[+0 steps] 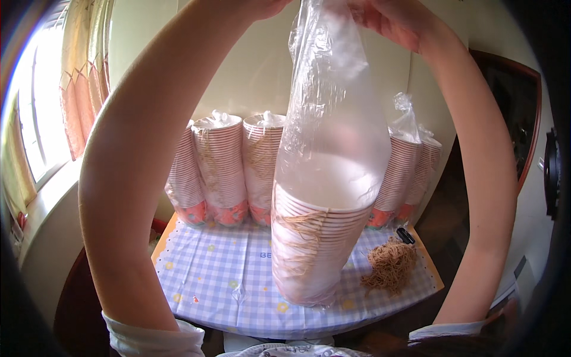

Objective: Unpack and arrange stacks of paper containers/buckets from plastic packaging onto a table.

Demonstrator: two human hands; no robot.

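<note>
A tall stack of white paper cups [324, 238] stands at the front middle of the table inside a clear plastic bag [333, 113]. The bag is drawn up high above the cups' rims, and its top runs out of the picture. Thin tan strands lie against the side of the stack. My right hand [392, 24] is at the upper edge, closed on the right side of the bag's top. Only a sliver of my left hand [270, 7] shows, to the left of the bag; its fingers are out of the picture.
Bagged cup stacks with red bases stand along the back: one stack [220, 166] among several at left, others [397, 172] at right. A tangle of tan shredded strands [389, 266] lies by a black clip [405, 235] on the blue checked tablecloth [214, 279]. A curtained window is left.
</note>
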